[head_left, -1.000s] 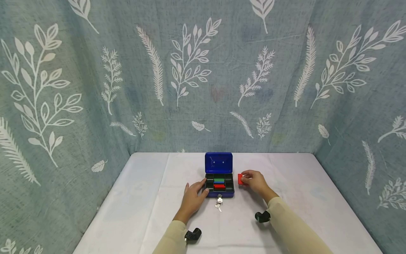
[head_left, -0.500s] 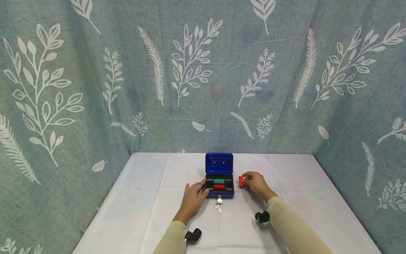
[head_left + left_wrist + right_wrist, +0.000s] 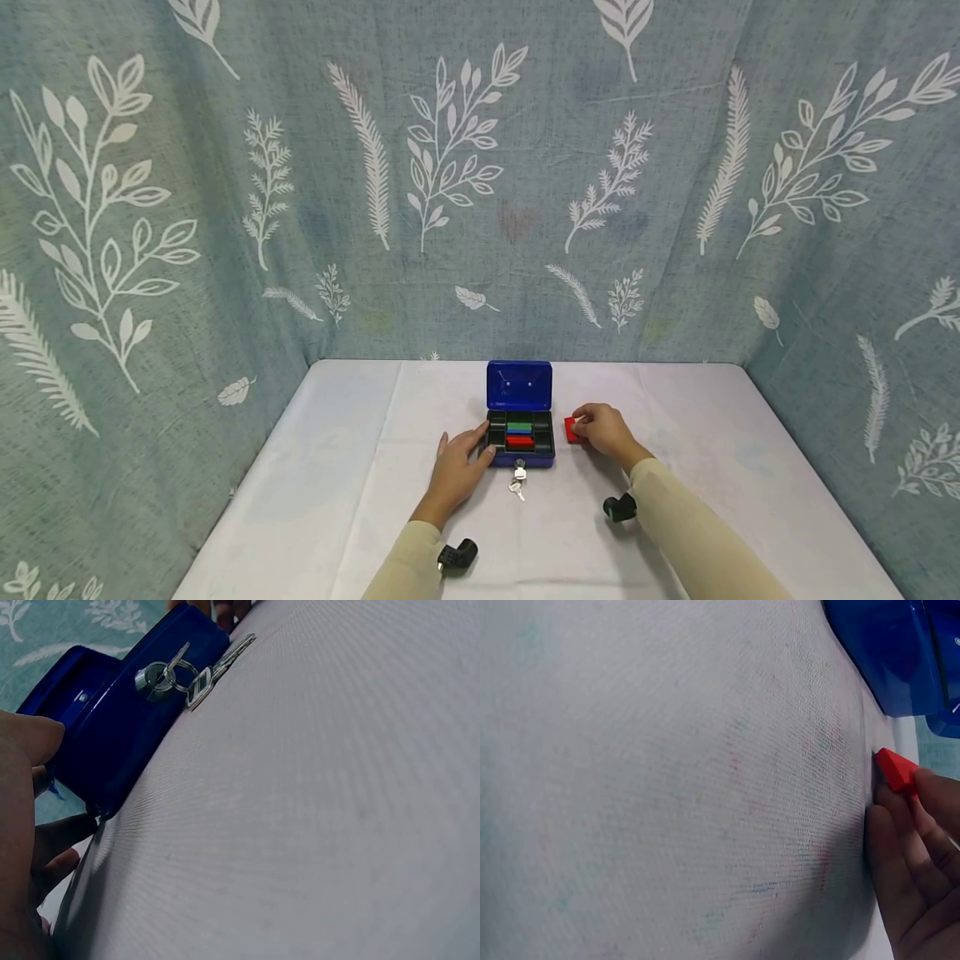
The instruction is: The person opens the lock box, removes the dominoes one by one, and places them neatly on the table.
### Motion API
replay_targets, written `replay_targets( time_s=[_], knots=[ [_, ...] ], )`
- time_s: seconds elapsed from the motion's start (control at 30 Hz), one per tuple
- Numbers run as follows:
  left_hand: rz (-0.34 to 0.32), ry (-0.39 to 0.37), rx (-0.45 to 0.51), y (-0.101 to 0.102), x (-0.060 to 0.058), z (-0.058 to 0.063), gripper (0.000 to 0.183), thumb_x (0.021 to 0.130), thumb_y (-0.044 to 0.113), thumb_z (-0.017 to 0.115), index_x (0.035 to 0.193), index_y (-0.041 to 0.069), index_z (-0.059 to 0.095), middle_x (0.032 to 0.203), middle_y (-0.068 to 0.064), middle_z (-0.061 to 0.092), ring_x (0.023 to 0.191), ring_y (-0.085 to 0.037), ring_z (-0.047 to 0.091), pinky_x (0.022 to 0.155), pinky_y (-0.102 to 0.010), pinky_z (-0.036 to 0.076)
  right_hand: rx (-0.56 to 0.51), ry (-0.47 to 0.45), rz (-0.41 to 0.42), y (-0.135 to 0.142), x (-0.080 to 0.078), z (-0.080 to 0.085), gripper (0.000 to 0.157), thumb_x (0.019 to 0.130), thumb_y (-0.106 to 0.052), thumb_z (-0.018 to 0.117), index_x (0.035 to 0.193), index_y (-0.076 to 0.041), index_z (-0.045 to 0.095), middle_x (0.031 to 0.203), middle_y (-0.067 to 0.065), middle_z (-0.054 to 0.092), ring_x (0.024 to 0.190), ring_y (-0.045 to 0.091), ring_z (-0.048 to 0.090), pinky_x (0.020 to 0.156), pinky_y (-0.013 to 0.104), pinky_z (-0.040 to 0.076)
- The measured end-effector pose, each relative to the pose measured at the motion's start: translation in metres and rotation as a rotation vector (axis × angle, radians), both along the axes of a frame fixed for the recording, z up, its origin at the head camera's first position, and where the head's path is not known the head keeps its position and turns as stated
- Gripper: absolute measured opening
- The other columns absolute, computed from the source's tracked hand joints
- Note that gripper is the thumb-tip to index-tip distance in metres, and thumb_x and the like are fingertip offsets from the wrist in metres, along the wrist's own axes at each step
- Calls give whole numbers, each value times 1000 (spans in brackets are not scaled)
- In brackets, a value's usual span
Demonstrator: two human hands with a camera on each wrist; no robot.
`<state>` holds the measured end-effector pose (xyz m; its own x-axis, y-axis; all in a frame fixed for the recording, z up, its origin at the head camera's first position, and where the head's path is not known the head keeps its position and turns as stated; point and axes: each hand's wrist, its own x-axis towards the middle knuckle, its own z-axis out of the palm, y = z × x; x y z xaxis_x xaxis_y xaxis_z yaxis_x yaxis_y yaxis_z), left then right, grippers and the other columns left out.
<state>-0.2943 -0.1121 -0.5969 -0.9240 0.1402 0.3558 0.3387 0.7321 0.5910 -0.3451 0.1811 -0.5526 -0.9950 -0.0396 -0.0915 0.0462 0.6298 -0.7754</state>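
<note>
- Head view: I get soft, bright light.
- My left wrist: dimmer, shadow across the cloth at eight o'clock.
- My right wrist: shadow at five o'clock, sheen on the blue box at two.

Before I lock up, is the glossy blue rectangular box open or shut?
The box is open: its blue lid stands raised behind, exposing the black compartmented tray inside.
</note>
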Motion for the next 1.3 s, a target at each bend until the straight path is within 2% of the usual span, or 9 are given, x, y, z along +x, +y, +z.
replay_targets(
  time_s=[0.2, 0.67, 1.3],
  knots=[
    [0, 0, 6, 0, 0, -1, 50, 94, 40, 58, 140, 19, 56, 130, -4, 62, 124, -24, 53, 113, -60, 12, -25, -49, -19, 0, -1, -1, 24, 88, -8, 71, 111, -2, 68, 84, 4, 67, 64, 16, 62, 57, 29, 55],
    [-3, 22, 4, 0, -2, -1, 50, 94, 39, 59, 139, 18, 57, 129, -5, 63, 123, -24, 54, 113, -61, 13, -34, -37, -37, 1, -2, -4, 25, 87, -9, 72, 110, 0, 69, 86, 5, 69, 64, 14, 63, 57, 28, 56],
    [8, -2, -1, 0, -2, -2, 50, 94, 41, 59, 140, 20, 56, 130, -4, 62, 124, -23, 53, 114, -59, 12, -61, -68, -78, 1, -2, -7, 24, 88, -9, 69, 110, 1, 68, 82, 7, 67, 64, 16, 64, 58, 28, 56]
  ],
)
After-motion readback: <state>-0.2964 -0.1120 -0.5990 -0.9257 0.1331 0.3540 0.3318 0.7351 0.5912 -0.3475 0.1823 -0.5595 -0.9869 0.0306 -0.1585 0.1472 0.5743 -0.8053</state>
